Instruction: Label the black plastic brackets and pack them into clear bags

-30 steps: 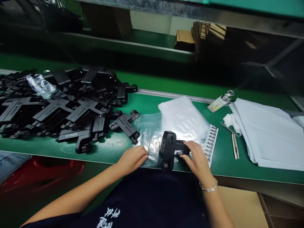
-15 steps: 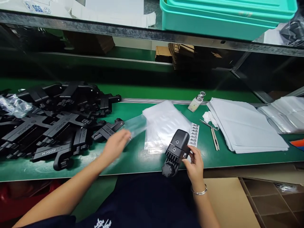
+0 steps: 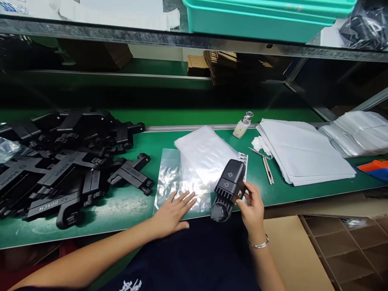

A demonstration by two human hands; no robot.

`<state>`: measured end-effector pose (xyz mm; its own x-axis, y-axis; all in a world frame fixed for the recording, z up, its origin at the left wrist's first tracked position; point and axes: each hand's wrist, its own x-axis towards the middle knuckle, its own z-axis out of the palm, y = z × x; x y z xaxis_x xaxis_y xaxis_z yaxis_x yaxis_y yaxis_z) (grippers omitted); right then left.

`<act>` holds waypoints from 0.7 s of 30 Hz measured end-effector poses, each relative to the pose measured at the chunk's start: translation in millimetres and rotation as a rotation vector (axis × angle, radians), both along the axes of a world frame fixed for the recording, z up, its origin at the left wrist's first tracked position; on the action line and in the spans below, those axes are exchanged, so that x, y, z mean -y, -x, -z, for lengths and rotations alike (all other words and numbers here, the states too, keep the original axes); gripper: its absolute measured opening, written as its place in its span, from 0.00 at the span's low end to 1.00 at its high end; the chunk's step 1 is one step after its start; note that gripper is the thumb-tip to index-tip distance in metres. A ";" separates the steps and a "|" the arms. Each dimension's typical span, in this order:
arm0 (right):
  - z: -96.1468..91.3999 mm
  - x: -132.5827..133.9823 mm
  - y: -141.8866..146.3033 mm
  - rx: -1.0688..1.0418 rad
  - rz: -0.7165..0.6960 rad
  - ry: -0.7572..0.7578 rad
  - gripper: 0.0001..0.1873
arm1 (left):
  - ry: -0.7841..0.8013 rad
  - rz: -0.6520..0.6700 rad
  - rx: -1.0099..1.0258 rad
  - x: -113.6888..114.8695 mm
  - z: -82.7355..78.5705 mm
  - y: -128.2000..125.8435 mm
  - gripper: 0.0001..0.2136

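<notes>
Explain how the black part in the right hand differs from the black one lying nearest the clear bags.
The held part is gripped by the right hand, while the lying part rests on the green table. The held part shows two round fittings to the camera; the lying part shows pale lettering. The held part turns a knob toward the wearer, whereas the lying part stretches sideways. Both are black.

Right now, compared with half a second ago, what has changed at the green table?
The left hand has moved right and let go of the clear plastic bag; lifted before, it now lies flat on the green tabletop, the open hand spread over its near edge. The right hand still holds the black part with a lobed knob; the pile of black brackets stayed.
</notes>
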<state>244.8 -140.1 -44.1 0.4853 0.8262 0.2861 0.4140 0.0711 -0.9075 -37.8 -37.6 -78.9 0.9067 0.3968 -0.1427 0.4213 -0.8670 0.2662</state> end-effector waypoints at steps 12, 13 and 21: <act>-21.8 -4.5 16.1 -0.574 0.003 0.114 0.21 | -0.241 -0.229 0.191 -42.0 4.1 5.1 0.10; -23.6 -4.6 15.7 -0.623 0.006 0.128 0.22 | -0.237 -0.224 0.193 -42.9 2.5 9.9 0.10; -31.9 -12.6 21.6 -0.795 -0.093 0.244 0.25 | -0.089 -0.406 0.253 -45.8 -13.9 28.8 0.08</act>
<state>223.3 -127.5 -12.2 0.3936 0.8673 -0.3046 -0.3542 -0.1626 -0.9209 -66.6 8.2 -65.0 0.6779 0.7264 0.1130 0.6620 -0.6701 0.3358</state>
